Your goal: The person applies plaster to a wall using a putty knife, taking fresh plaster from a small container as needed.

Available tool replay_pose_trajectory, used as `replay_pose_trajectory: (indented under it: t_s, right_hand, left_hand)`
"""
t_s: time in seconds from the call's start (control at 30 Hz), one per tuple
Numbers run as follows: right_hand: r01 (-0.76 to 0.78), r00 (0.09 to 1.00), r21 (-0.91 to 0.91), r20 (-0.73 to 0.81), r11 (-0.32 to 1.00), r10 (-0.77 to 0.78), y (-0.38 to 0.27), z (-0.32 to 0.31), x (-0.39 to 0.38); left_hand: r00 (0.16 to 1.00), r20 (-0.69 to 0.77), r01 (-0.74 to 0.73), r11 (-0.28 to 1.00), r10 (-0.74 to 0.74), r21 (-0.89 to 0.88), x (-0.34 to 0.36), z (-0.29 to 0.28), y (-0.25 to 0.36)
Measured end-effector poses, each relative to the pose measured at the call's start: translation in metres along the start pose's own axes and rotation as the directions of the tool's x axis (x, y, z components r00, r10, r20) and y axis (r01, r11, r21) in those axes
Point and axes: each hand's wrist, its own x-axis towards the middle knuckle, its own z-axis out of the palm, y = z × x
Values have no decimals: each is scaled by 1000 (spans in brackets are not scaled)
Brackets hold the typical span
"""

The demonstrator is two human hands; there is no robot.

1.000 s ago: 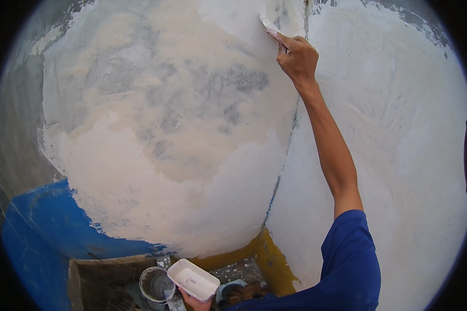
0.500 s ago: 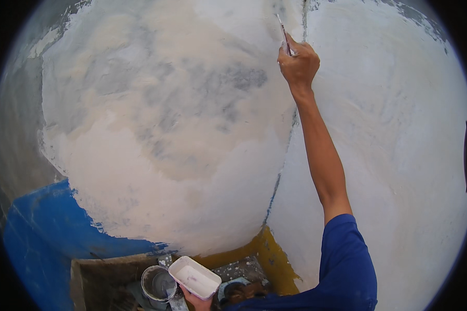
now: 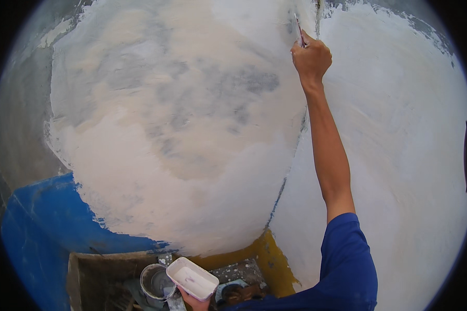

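My right hand (image 3: 311,57) is closed on a putty knife (image 3: 298,31), its blade seen nearly edge-on against the patchy, plastered wall (image 3: 181,135) close to the top of the vertical corner seam. My right arm reaches up from the lower right. At the bottom, my left hand (image 3: 194,300) grips a white rectangular tray (image 3: 184,268) holding pale paste, with its fingers mostly hidden under the tray. Beside the tray stands a bucket (image 3: 146,280) with grey contents.
The adjoining white-coated wall (image 3: 399,129) fills the right. Bare grey wall (image 3: 23,114) and blue paint (image 3: 36,233) are at left. Low down are a concrete basin (image 3: 75,280), a yellow band (image 3: 275,256) and a speckled board (image 3: 236,269) with dark clutter.
My right hand with the putty knife has moved right, and the blade has turned from slanting left to nearly upright. The tray remains in my left hand.
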Motion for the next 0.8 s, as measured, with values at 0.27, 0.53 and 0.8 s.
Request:
replay_pose_trajectory:
  t_s: [0.27,0.53,0.8]
  right_hand:
    - [33,994,150,96,988,-48,-25,-12,-28]
    - [439,895,-189,185,879,-407,-25,23,-42]
    - [47,998,141,-41,989,-41,29,4,20]
  left_hand:
    - [999,3,-54,997,54,-61,1,-4,5]
    - [988,-151,27,995,-41,-97,12,-18,2]
    - [998,25,53,994,-51,-98,16,1,-5]
